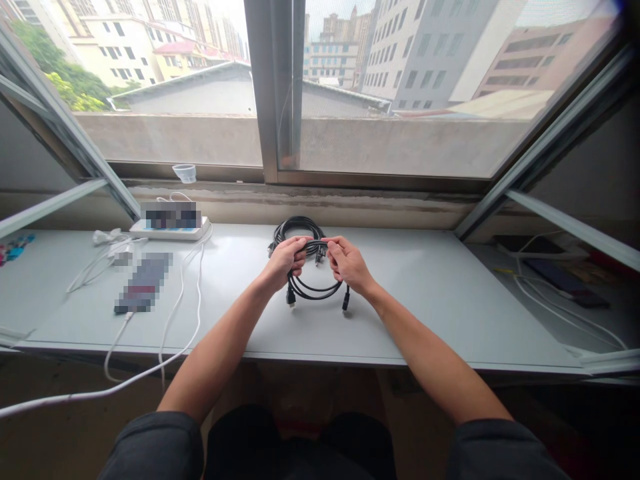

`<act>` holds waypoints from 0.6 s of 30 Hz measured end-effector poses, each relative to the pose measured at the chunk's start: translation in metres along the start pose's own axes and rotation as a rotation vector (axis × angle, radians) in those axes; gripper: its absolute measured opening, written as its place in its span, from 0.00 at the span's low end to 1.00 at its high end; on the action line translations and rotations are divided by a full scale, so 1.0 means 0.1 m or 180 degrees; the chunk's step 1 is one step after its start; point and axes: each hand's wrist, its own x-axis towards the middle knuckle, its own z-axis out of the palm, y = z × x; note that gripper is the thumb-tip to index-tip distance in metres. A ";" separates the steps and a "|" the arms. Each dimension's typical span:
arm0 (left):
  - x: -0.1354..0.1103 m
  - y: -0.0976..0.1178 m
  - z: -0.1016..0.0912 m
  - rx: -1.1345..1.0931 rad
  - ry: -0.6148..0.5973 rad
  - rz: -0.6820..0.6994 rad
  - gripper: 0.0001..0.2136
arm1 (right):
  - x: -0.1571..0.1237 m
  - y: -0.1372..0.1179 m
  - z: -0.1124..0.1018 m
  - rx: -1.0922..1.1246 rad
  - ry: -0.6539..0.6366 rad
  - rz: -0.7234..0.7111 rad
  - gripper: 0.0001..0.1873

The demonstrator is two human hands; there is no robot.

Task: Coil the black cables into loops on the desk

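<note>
A coiled black cable [305,290] is held just above the grey table [425,300] in front of the window. My left hand [286,259] is closed round the left side of the coil. My right hand [347,262] pinches the coil at its top right, fingers together. Two black plug ends hang down from the coil, one [291,297] below my left hand and one [345,301] below my right wrist.
A white power strip [170,230] and white cables [107,250] lie at the left, with a phone [144,283] on a white lead. A small plastic cup [185,173] stands on the window sill. More cables and a dark device [565,280] lie at the right.
</note>
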 end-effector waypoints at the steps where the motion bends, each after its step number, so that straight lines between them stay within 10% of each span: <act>1: 0.00 0.00 0.00 -0.0037 0.0002 -0.0036 0.16 | -0.01 -0.01 0.02 -0.0027 0.0012 0.0003 0.27; 11: 0.06 -0.13 0.06 0.0204 -0.0010 0.0303 0.24 | 0.06 -0.02 -0.05 0.0581 0.0800 -0.0193 0.24; 18: 0.07 -0.02 0.03 -0.0619 0.0512 0.0505 0.25 | 0.08 0.12 -0.07 0.0338 0.0388 -0.0220 0.34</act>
